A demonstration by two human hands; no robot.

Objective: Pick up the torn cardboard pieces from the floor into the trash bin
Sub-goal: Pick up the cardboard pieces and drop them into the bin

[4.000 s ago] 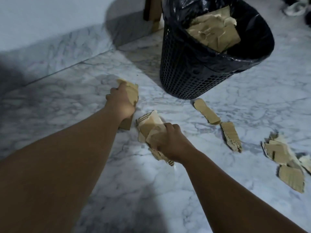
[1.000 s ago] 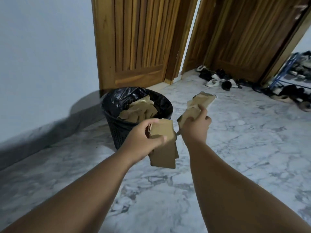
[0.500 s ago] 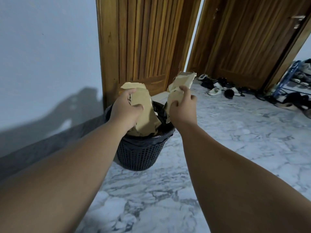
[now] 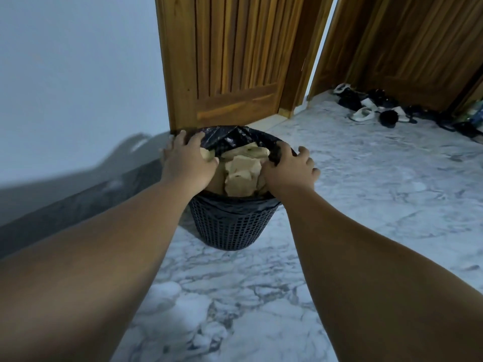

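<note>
The black mesh trash bin (image 4: 232, 228) stands on the marble floor by the wall, lined with a black plastic bag (image 4: 230, 137). Torn brown cardboard pieces (image 4: 241, 173) fill it up to the rim. My left hand (image 4: 187, 160) lies with spread fingers over the bin's left rim, its thumb touching the cardboard. At the right rim my right hand (image 4: 290, 167) rests with fingers spread, its thumb at the bag's edge. Neither hand holds a piece. No cardboard shows on the visible floor.
A wooden door (image 4: 230, 61) stands right behind the bin, a white wall (image 4: 78, 74) to its left. A second wooden door (image 4: 405, 43) is at the back right, with several shoes (image 4: 376, 108) on the floor before it. Marble floor (image 4: 379, 192) stretches to the right.
Both hands came down onto the bin and let go of the cardboard pieces they held half a second ago; those pieces now lie in the bin. The view dipped slightly.
</note>
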